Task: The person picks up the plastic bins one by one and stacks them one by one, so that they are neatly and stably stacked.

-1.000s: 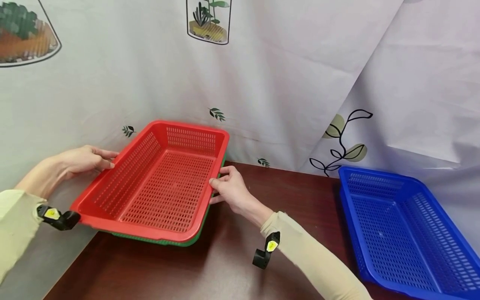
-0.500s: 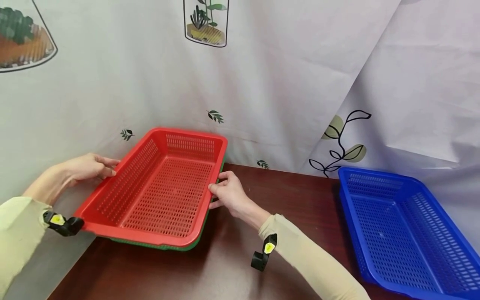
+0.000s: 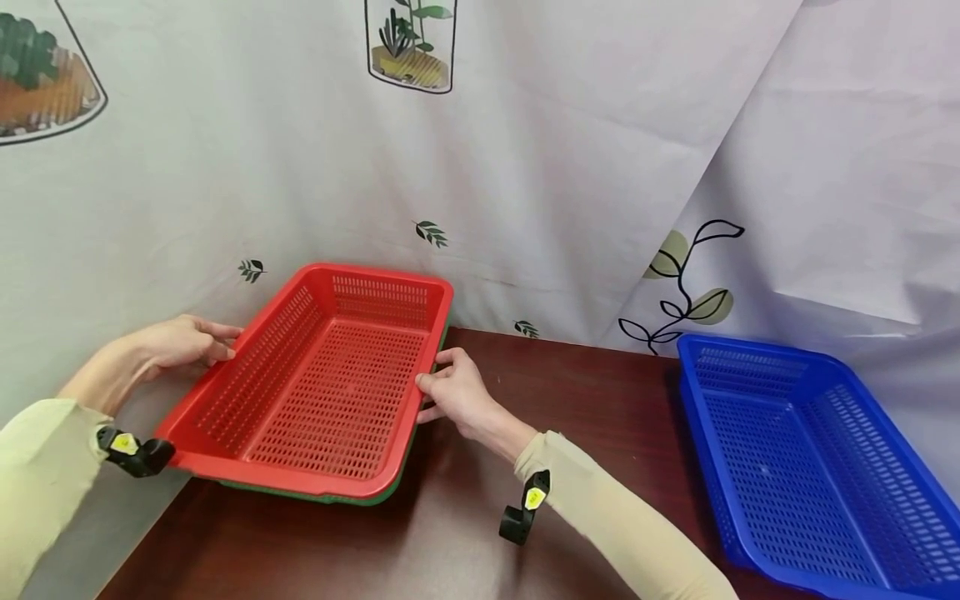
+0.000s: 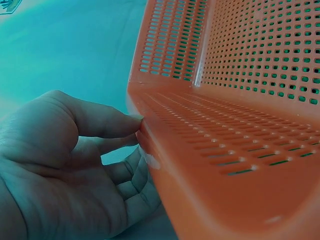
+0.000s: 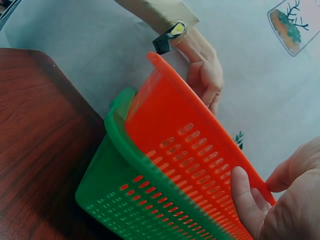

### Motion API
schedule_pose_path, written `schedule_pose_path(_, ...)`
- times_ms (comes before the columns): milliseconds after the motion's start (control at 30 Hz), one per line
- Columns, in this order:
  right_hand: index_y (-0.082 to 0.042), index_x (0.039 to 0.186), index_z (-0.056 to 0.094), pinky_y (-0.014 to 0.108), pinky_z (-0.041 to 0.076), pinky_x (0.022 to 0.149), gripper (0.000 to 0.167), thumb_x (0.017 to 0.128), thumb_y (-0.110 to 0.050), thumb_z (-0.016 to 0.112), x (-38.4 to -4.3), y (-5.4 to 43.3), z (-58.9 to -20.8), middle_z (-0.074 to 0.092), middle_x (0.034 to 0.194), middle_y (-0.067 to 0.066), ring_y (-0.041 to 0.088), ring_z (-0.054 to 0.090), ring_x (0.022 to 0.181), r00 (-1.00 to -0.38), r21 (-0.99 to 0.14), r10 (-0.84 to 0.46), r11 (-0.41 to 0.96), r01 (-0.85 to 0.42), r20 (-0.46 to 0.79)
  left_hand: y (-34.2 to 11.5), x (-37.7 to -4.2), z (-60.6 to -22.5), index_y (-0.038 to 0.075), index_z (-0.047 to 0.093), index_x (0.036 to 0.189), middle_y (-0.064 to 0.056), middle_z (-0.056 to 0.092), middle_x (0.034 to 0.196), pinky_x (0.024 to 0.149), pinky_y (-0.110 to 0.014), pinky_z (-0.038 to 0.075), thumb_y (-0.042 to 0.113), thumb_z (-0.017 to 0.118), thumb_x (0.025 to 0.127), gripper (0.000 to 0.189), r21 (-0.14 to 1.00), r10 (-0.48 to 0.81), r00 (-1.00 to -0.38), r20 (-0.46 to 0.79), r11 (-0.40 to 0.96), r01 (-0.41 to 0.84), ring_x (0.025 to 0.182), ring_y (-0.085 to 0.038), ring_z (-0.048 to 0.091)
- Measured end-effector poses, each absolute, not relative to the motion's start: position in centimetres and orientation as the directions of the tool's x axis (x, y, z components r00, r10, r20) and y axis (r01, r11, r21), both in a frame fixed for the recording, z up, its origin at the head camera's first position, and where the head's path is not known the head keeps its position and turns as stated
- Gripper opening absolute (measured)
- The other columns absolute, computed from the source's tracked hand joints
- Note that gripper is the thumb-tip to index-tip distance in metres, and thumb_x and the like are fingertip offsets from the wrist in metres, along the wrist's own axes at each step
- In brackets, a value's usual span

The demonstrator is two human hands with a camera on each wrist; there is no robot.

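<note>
A red plastic mesh basket (image 3: 348, 387) sits partly inside a green basket (image 5: 102, 182), on the left side of the table. Only a thin green strip shows under the red one in the head view. My left hand (image 3: 176, 343) pinches the red basket's left rim, thumb on top and fingers beneath, as the left wrist view shows. On the opposite side my right hand (image 3: 461, 392) grips the right rim, its thumb over the edge and fingers against the outer wall. In the right wrist view the red rim stands higher than the green rim (image 5: 150, 170).
A blue mesh basket (image 3: 705, 450) stands at the right of the dark brown table (image 3: 585, 400). White patterned cloth (image 3: 540, 167) hangs behind the table and along its left side, close to my left hand. A black camera sits on each wrist.
The red basket has sunk a little lower, with both hands still on its rims. Less of the green basket shows beneath it. The blue basket has stayed put.
</note>
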State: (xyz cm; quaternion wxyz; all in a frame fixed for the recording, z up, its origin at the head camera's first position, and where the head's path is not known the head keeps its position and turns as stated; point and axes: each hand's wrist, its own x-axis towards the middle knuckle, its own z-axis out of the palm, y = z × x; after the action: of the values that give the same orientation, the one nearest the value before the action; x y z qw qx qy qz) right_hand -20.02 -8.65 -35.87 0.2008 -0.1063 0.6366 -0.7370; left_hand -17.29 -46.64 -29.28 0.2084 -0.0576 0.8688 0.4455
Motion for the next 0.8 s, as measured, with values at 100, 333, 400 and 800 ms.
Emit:
schedule_pose_path(100,0.007,0.125,0.038,0.039,0.060,0.056,0.036,0.094,0.008,0.056,-20.1,-8.7,-36.0,0.056,0.090,0.021,0.023,0.063,0.064,-0.897,-0.981,-0.431,-0.105,0.160,-0.100,-46.6,-17.4,-29.4,-0.021,0.010,0.146,-0.028,0.064,0.120,0.085,-0.038,0.057,-0.002,0.050,0.097,0.067,0.751,0.087,-0.905,-0.415,0.594,-0.288,0.096,-0.020,0.069)
schedule_pose_path(333,0.007,0.123,0.039,0.039,0.060,0.056,0.034,0.093,0.008,0.057,-20.3,-8.8,-36.4,0.056,0.088,0.021,0.023,0.062,0.064,-0.898,-0.983,-0.428,-0.095,0.159,-0.104,-46.7,-17.5,-30.0,-0.021,0.011,0.146,-0.027,0.064,0.120,0.085,-0.036,0.057,-0.002,0.052,0.095,0.068,0.760,0.085,-0.913,-0.400,0.587,-0.278,0.094,-0.016,0.068)
schedule_pose_path(400,0.007,0.123,0.039,0.040,0.060,0.056,0.034,0.093,0.008,0.057,-20.4,-8.9,-36.6,0.056,0.088,0.021,0.024,0.062,0.064,-0.898,-0.983,-0.426,-0.093,0.160,-0.106,-46.8,-17.6,-30.2,-0.021,0.012,0.146,-0.028,0.063,0.121,0.085,-0.036,0.057,-0.002,0.052,0.095,0.068,0.757,0.086,-0.913,-0.398,0.594,-0.274,0.094,-0.015,0.068)
schedule_pose_path(800,0.008,0.125,0.040,0.040,0.060,0.058,0.036,0.094,0.008,0.057,-20.8,-8.8,-37.1,0.056,0.089,0.021,0.025,0.066,0.066,-0.895,-0.982,-0.428,-0.072,0.173,-0.126,-46.8,-17.7,-31.0,-0.023,0.011,0.145,-0.028,0.064,0.119,0.085,-0.038,0.057,-0.002,0.051,0.096,0.067,0.747,0.082,-0.910,-0.406,0.604,-0.278,0.095,-0.018,0.069)
